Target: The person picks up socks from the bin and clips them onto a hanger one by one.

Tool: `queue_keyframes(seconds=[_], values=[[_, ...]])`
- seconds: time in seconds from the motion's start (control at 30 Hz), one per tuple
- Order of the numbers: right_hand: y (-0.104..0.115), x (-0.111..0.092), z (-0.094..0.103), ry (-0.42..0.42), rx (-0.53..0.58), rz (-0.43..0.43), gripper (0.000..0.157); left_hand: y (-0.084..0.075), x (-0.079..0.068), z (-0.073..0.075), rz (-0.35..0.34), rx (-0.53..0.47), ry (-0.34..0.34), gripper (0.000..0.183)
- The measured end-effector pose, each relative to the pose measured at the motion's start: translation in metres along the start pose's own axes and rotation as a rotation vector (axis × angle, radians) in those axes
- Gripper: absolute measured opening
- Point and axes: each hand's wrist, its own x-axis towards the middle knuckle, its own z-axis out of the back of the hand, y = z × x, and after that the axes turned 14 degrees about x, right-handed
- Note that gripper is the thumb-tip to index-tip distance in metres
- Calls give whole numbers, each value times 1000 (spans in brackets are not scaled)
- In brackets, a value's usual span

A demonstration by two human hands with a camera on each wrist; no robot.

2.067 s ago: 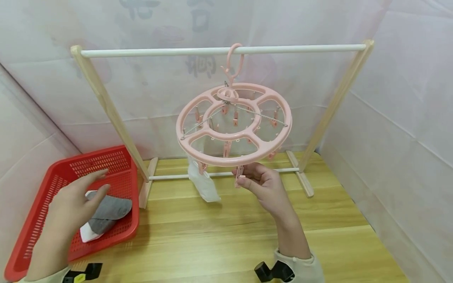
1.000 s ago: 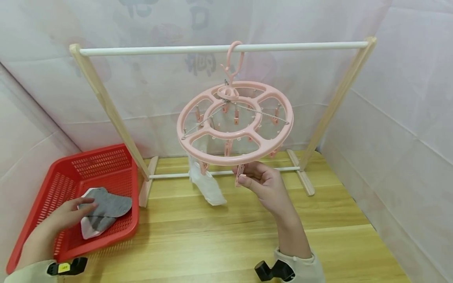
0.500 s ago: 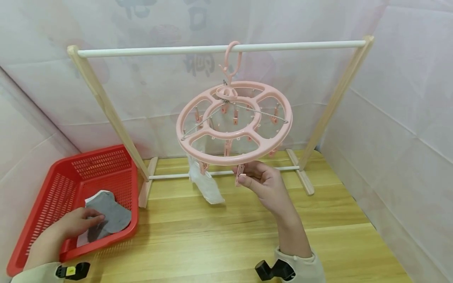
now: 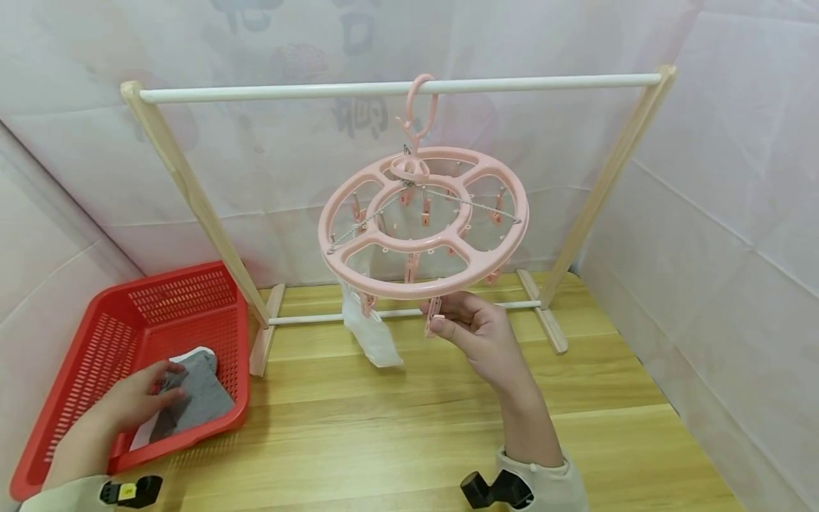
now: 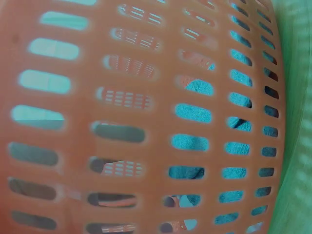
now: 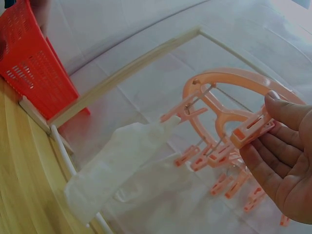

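In the head view my right hand (image 4: 483, 338) pinches a pink clothespin (image 4: 433, 316) between thumb and fingers at the front rim of a round pink clip hanger (image 4: 409, 290). The right wrist view shows this clothespin (image 6: 251, 129) with nothing in its jaws. A white sock (image 4: 372, 340) hangs from the clip to its left. My left hand (image 4: 137, 398) reaches into a red basket (image 4: 192, 295), thumb and index finger spread apart on the grey socks (image 4: 203, 395) with white parts. In the left wrist view the basket wall hides most of that hand.
The hanger hooks over the white top bar (image 4: 544, 87) of a wooden-sided rack (image 4: 198, 199). Its lower bar (image 4: 307, 320) runs close above the wooden table (image 4: 397, 427). Several more pink clips dangle under the hanger. Pale cloth walls (image 4: 716, 213) surround the table.
My left hand has come down into the basket onto the grey socks, which have shifted and turned under its fingers. My right hand stays on the clothespin; the hanging white sock sways slightly.
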Motion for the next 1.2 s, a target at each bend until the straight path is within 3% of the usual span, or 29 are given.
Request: queue_keyframes(seconds=[0.1,0.17,0.33,0.5,0.63,0.77,0.9,1.07,1.2], values=[[0,0,-1,12,-1,18,20,-1,-1,-1,16,-1,-51,64],[2,1,-2,10,-6,18,20,-1,0,0,21,-11,-36,70],[2,0,-1,-12,-17,-7,20,-1,4,-1,-25,16,22,60],[5,0,-3,-4,-19,4,20,-2,3,0,-2,-1,37,46],[14,0,-9,6,-27,12,20,-5,0,0,-5,-24,-43,37],[21,1,-14,-5,-46,-11,20,-7,-2,-1,0,-44,-101,55],[21,1,-14,-16,-54,-24,21,-7,-1,-1,17,-42,-75,68],[15,0,-10,-8,-33,-7,21,-7,3,-1,16,-33,-22,59],[6,0,-5,-1,-18,5,20,-9,3,-2,7,-40,-32,54]])
